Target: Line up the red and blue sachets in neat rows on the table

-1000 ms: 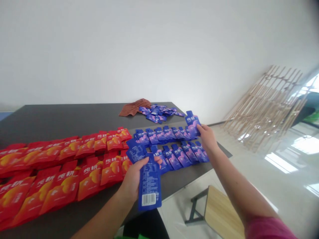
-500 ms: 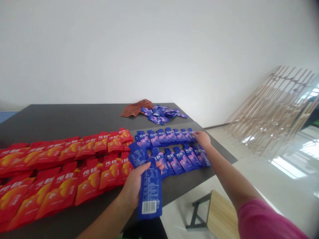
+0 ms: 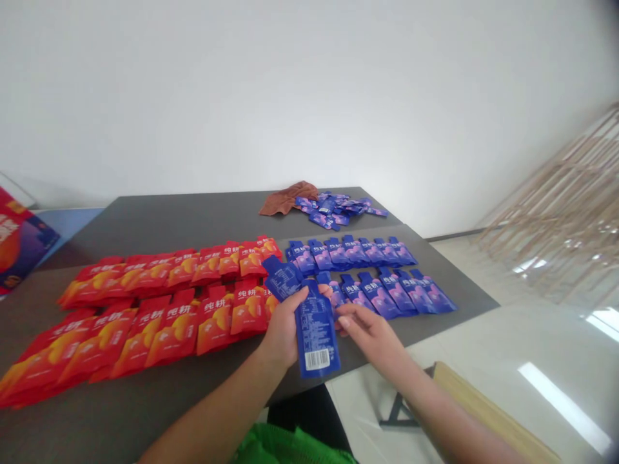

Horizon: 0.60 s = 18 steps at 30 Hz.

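Observation:
My left hand (image 3: 285, 325) is closed around several flat blue pouches with their printed backs up. One blue pouch (image 3: 318, 341) hangs toward me, showing a barcode, and another blue pouch (image 3: 283, 276) fans out to the upper left. My right hand (image 3: 370, 335) is at the right edge of these pouches, its thumb and fingers pinched together; what lies between them is hidden. Just beyond, blue-purple pouches lie overlapping in a back row (image 3: 351, 251) and a front row (image 3: 387, 293), fronts up.
Two overlapping rows of red-orange pouches (image 3: 178, 328) cover the left of the dark table (image 3: 193, 219). At the far side are a brown cloth (image 3: 290, 196) and a loose heap of blue pouches (image 3: 333, 209). A wooden stool (image 3: 483, 412) stands by the right edge; wooden racks (image 3: 570, 200) lean beyond.
My right hand has come back from the right end of the back blue row to the pouches in my left hand. The view has swung left, bringing a red-and-blue printed thing into the left edge.

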Each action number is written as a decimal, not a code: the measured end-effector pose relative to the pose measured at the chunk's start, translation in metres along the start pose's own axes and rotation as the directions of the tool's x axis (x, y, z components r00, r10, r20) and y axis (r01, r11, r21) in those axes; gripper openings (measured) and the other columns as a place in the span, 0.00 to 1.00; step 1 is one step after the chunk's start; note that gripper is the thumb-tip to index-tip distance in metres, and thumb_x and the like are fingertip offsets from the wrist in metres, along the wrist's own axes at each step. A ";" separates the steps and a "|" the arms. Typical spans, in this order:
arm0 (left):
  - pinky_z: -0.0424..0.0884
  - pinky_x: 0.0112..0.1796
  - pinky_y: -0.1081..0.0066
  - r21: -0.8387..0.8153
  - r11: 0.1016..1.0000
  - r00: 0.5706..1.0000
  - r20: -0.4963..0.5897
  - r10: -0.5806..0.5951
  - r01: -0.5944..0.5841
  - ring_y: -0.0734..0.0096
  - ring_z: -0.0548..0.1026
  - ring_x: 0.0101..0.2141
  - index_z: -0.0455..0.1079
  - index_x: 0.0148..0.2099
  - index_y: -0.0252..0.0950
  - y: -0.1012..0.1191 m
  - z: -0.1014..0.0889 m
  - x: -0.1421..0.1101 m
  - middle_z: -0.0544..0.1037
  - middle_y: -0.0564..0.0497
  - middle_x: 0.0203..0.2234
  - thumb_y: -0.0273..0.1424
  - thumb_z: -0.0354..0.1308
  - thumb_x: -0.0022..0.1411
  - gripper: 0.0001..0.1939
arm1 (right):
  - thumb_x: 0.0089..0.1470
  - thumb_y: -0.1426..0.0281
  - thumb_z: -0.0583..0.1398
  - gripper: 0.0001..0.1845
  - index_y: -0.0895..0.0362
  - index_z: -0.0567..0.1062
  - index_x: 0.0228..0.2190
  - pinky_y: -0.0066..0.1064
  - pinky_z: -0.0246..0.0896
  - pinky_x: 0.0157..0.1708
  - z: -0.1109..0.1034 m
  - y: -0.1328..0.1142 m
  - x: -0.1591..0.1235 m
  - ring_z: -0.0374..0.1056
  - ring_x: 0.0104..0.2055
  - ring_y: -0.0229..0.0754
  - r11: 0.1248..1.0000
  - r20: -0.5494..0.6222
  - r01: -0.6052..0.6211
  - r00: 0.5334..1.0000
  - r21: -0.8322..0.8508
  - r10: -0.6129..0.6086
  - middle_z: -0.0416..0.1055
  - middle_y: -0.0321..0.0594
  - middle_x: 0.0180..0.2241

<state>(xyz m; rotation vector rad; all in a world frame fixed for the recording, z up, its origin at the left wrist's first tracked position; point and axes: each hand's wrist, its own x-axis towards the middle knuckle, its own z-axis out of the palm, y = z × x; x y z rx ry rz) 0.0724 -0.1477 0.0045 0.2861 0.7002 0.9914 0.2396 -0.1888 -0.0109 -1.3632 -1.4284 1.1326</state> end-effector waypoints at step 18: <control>0.78 0.42 0.61 -0.095 0.982 0.978 -0.151 0.146 -0.162 0.58 0.81 0.41 0.72 0.41 0.29 0.007 0.005 0.002 0.81 0.39 0.36 0.24 0.52 0.65 0.07 | 0.47 0.59 0.64 0.11 0.53 0.75 0.25 0.32 0.53 0.29 -0.137 -0.039 0.056 0.64 0.31 0.46 0.885 -0.657 -0.122 0.716 -0.450 -0.235 0.70 0.37 0.23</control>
